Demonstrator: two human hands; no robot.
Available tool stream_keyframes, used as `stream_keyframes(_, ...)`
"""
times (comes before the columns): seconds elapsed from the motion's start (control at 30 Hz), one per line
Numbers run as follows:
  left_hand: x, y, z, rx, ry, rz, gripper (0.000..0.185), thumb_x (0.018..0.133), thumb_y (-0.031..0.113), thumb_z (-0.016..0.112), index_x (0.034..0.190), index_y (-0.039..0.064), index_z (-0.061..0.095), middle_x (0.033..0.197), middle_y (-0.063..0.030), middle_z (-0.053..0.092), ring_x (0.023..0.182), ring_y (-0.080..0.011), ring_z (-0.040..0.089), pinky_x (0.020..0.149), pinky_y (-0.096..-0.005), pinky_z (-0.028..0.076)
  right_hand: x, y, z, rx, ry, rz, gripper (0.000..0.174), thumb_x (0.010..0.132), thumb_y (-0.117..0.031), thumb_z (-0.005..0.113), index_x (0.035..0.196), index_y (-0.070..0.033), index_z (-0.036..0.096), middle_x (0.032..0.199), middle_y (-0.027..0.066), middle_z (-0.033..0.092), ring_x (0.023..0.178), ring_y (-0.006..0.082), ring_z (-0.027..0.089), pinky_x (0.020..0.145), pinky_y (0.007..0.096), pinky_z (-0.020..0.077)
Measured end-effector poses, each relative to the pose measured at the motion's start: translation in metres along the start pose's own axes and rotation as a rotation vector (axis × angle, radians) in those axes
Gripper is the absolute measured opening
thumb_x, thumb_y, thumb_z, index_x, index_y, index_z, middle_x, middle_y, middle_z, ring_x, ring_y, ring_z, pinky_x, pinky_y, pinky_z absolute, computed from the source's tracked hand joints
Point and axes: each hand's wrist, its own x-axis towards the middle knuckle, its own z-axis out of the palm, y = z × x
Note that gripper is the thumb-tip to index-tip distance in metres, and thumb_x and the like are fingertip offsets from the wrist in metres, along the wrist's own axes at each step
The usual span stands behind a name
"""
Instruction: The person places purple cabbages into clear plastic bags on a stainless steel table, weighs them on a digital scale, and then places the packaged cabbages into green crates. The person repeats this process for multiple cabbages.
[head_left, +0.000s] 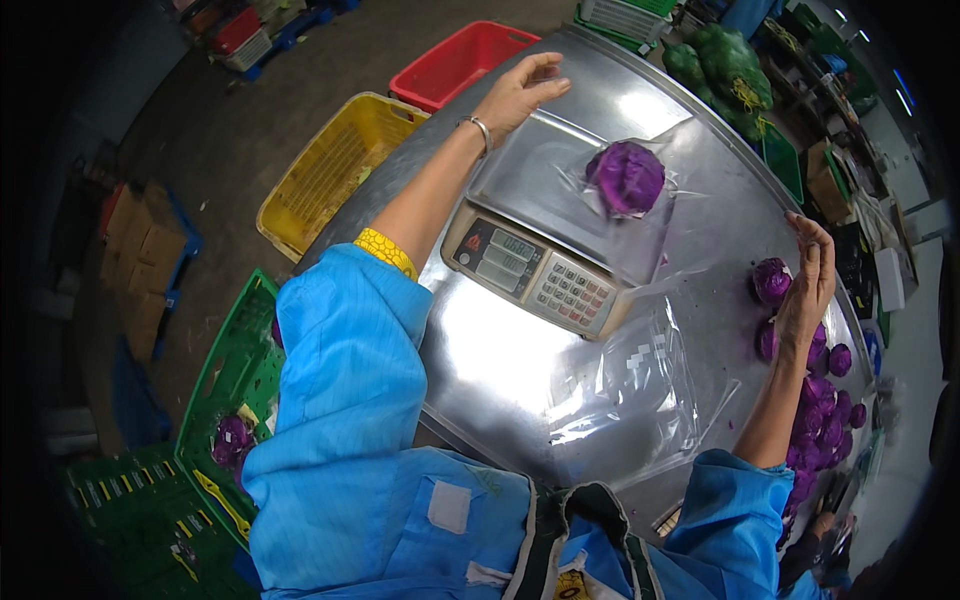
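A round purple cabbage (627, 178) rests in clear plastic film on the metal pan (517, 176) of a digital weighing scale (536, 274). Above the pan's far left corner hovers my left hand (525, 91), its fingers apart and slightly bent, with nothing in it. My right hand (808, 281) is out at the right, beside a loose purple cabbage (772, 281). Its fingers are raised and no object shows in them. Clear plastic bags or sheets (637, 382) lie flat on the steel table (487, 367), close to my body.
A heap of purple cabbages (817, 427) lines the table's right side. A yellow crate (337, 161), a red crate (457, 64) and a green crate (225, 375) with wrapped cabbages stand along the left. Green produce sacks (724, 67) lie beyond the far edge. Another person's hand (823, 523) shows at lower right.
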Motion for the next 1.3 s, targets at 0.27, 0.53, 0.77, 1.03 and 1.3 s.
stream_keyframes(0.27,-0.011,0.020,0.036,-0.070,-0.172,0.048,0.044,0.094,0.039,0.048,0.130,0.013,0.050,0.124,-0.0038,0.055,0.112,-0.0156,0.053,0.090,-0.0306,0.041,-0.002,-0.013,0.043,-0.162,-0.294,0.178,0.061,0.082,-0.034,0.066,0.127,0.002,0.047,0.124,0.0189,0.054,0.112,0.0279,0.054,0.094,0.0358,0.0431)
stream_keyframes(0.53,-0.154,-0.053,0.099,-0.698,0.269,-0.932,0.054,0.088,0.064,0.043,0.070,0.015,0.053,0.066,-0.0025,0.060,0.053,-0.0130,0.057,0.048,-0.0259,0.046,-0.047,-0.029,0.075,-0.720,-0.420,0.118,0.072,0.074,-0.036,0.073,0.126,0.004,0.043,0.110,0.0264,0.058,0.100,0.0396,0.059,0.083,0.0445,0.0476)
stream_keyframes(0.77,-0.116,-0.051,0.092,-0.618,-0.186,-0.761,0.025,0.088,0.034,0.061,0.075,0.013,0.055,0.065,-0.0010,0.060,0.054,-0.0104,0.057,0.046,-0.0198,0.043,-0.045,-0.029,0.074,-0.902,-0.318,0.342,0.035,0.078,-0.025,0.069,0.100,-0.002,0.057,0.079,0.0193,0.065,0.080,0.0367,0.064,0.069,0.0449,0.0479)
stream_keyframes(1.03,-0.144,-0.018,0.076,-0.629,-0.356,-0.804,0.021,0.090,0.023,0.056,0.073,0.010,0.058,0.066,-0.0014,0.061,0.052,-0.0121,0.059,0.045,-0.0242,0.048,-0.058,0.016,0.029,-0.657,-0.224,0.358,0.020,0.079,-0.015,0.060,0.078,0.004,0.059,0.071,0.0254,0.059,0.072,0.0367,0.064,0.064,0.0408,0.0470)
stream_keyframes(1.3,-0.129,0.079,0.034,-0.888,-0.247,-0.506,0.015,0.086,0.015,0.057,0.073,0.010,0.053,0.071,-0.0040,0.057,0.061,-0.0137,0.056,0.057,-0.0253,0.048,-0.054,-0.084,-0.001,0.092,-0.163,0.650,0.021,0.082,-0.014,0.063,0.065,-0.009,0.051,0.053,-0.0063,0.039,0.041,0.0039,0.032,0.040,0.0217,0.0224)
